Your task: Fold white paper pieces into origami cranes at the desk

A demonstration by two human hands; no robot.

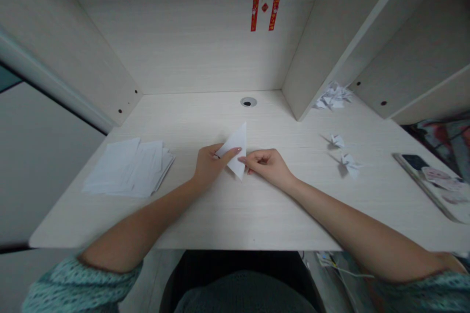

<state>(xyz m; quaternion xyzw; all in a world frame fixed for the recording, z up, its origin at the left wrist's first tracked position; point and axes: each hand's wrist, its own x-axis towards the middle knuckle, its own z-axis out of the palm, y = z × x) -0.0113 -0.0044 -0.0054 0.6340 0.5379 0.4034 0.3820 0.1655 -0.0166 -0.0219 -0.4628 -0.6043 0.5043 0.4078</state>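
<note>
A white sheet of paper folded into a triangle (238, 142) is held just above the middle of the desk. My left hand (213, 164) grips it from the left, thumb on top and fingers beneath. At its right edge, my right hand (268, 166) pinches the paper between thumb and index finger, the other fingers curled. Two small folded paper cranes (351, 164) lie on the desk to the right of my right hand. Left of my left hand is a stack of white paper sheets (128, 166), slightly fanned out.
A heap of folded white paper pieces (333, 96) sits behind the upright panel (312, 49) at the back right. A flat, picture-covered object (433, 183) lies near the right edge. The desk (235, 225) has a round cable hole (248, 101) at the back.
</note>
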